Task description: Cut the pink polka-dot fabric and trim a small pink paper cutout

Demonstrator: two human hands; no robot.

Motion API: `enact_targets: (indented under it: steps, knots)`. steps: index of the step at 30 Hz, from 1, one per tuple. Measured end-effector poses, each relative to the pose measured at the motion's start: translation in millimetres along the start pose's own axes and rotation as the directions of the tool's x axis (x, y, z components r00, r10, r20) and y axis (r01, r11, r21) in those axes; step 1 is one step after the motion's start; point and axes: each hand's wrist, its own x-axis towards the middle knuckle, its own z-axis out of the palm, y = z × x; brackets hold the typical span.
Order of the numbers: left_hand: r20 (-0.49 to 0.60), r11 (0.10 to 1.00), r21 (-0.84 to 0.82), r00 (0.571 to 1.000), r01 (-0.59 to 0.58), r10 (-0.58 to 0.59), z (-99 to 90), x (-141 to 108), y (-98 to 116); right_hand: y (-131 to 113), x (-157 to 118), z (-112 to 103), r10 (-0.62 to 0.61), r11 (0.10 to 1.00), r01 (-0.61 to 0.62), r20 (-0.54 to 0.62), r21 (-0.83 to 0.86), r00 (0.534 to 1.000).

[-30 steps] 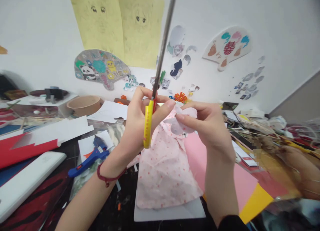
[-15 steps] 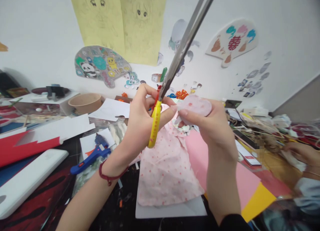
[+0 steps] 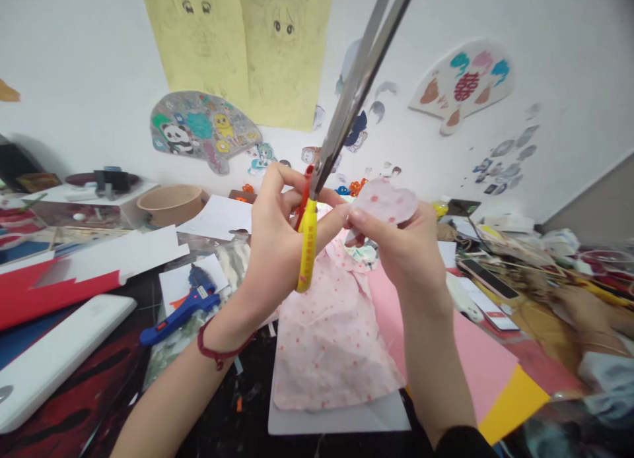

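Note:
My left hand (image 3: 275, 247) is closed round scissors (image 3: 308, 250) with red and yellow handles, their long blades pointing up and to the right. Its thumb tip meets the edge of a small dotted fabric piece (image 3: 389, 199) with a rounded outline. My right hand (image 3: 416, 250) pinches that piece between thumb and fingers. Below both hands, a larger pink dotted cloth (image 3: 331, 342) lies over a white sheet (image 3: 341, 422) on the dark table. Part of the cloth's upper end is hidden behind my hands.
To the left are a blue glue gun (image 3: 185, 309), a white long box-like object (image 3: 64, 359) and red paper (image 3: 59, 290). Pink paper (image 3: 480, 359) and phones (image 3: 488, 278) lie at right. Another person's arm (image 3: 589, 319) rests at the far right. Drawings hang on the wall.
My right hand has moved slightly left, and the small fabric piece has turned a little. The other person's hand has shifted at the right. My left hand still grips the scissors.

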Motion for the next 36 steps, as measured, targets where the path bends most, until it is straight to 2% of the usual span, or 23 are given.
enact_targets:
  steps: [6, 14, 21, 26, 30, 34, 36]
  knots:
    - [0.023, 1.000, -0.031, 1.000, 0.003, -0.002, -1.7, 0.8, -3.0, -1.4, -1.8, 1.2, -0.067, 0.997, 0.064, -0.043, -0.050, 0.997]
    - [-0.019, 1.000, -0.013, 1.000, -0.019, 0.019, -2.8, 1.4, 5.0, -1.3, -1.1, -0.1, -0.138, 0.989, 0.133, -0.079, -0.057, 0.987]
    - [0.032, 0.999, -0.048, 0.999, -0.016, 0.017, -0.9, 1.2, -0.8, -2.0, -0.9, 1.9, -0.130, 0.991, 0.125, -0.100, -0.054, 0.986]
    - [0.004, 0.998, -0.013, 0.998, -0.055, 0.055, -1.1, 1.3, -1.6, -2.3, -1.1, 3.7, -0.079, 0.996, 0.075, -0.104, -0.045, 0.991]
    - [-0.007, 0.999, 0.006, 0.999, -0.031, 0.031, 0.2, 0.1, 1.8, -2.4, -0.6, 5.5, -0.039, 0.999, 0.036, -0.131, -0.021, 0.991]
    - [-0.009, 0.999, -0.007, 0.999, -0.050, 0.049, 1.1, 0.8, 0.7, -3.6, -1.1, 7.7, -0.092, 0.995, 0.086, -0.133, -0.048, 0.987]
    - [-0.009, 0.995, -0.011, 0.995, -0.097, 0.097, 1.1, 1.8, -3.5, -4.9, -1.8, 9.1, -0.135, 0.990, 0.124, -0.193, -0.068, 0.972]
